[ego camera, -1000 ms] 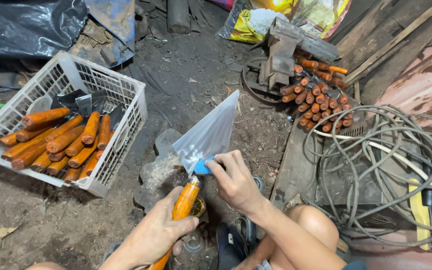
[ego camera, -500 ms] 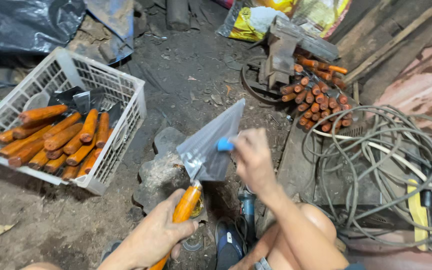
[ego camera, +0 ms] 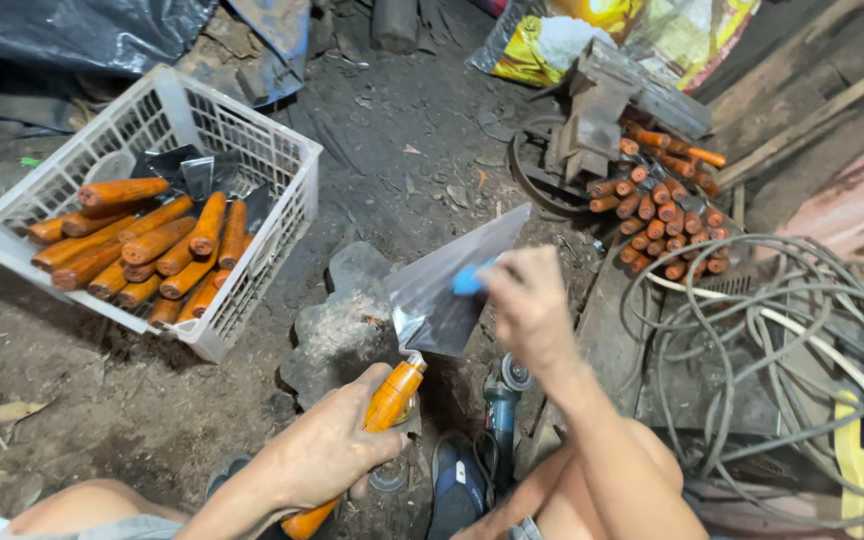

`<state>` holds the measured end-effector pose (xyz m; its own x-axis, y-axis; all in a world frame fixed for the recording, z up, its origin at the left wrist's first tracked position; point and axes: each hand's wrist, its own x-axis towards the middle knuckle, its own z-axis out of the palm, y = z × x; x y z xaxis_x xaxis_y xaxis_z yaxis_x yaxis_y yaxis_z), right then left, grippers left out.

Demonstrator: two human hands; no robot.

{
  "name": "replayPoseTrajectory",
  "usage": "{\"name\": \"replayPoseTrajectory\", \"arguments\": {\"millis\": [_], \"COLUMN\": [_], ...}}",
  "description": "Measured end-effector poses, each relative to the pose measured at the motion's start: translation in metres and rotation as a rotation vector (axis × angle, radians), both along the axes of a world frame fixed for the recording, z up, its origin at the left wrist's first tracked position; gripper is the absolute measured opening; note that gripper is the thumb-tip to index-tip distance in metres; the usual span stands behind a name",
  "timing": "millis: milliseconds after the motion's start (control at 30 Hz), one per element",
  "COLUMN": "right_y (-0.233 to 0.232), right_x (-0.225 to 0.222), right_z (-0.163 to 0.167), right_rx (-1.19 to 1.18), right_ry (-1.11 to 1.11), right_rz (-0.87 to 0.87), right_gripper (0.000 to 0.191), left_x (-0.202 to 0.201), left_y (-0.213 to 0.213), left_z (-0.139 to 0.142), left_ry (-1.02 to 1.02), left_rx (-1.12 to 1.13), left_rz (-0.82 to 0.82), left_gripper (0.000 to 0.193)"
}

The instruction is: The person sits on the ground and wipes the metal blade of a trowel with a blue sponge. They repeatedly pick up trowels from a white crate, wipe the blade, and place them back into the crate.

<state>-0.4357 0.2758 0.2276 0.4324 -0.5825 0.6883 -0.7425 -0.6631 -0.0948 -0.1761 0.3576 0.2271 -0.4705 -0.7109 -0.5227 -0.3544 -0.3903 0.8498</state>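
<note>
Dirt floor (ego camera: 392, 170) carries all we work with, dark and littered with leaves. At its upper left edge sits our white plastic crate (ego camera: 252, 190), holding trowels laid side by side with their orange handles (ego camera: 142, 250) toward us, so they stack flat and lift out easily. Toward the right edge a tangle of grey cables (ego camera: 782, 340) lies coiled, and above it a bundle of loose orange handles (ego camera: 662, 210) is stacked with ends outward against a metal block (ego camera: 602, 100).

Between our knees we keep the trowel (ego camera: 452, 295) over a stone (ego camera: 347, 320), blade tilted up into the light so its face can be worked. Our left hand (ego camera: 327, 450) is wrapped tight around its orange handle (ego camera: 392, 395), steadying it. Our right hand (ego camera: 527, 300) pinches a small blue piece (ego camera: 467, 278) against the blade; we cannot tell what it is. An angle grinder (ego camera: 500, 405) rests just below, within reach.
</note>
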Motion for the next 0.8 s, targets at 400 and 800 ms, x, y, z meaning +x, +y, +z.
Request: {"name": "replayPoseTrajectory", "arguments": {"millis": [400, 800], "right_y": [0.015, 0.019], "right_x": [0.026, 0.046], "right_z": [-0.022, -0.019], "right_rx": [0.12, 0.095], "right_ry": [0.139, 0.025], "right_rz": [0.25, 0.139], "right_gripper": [0.039, 0.034], "left_x": [0.0, 0.002], "left_y": [0.002, 0.004], "left_z": [-0.007, -0.004], "left_ry": [-0.036, -0.045], "left_rx": [-0.061, -0.083], "left_rz": [-0.106, -0.118], "left_gripper": [0.086, 0.087]}}
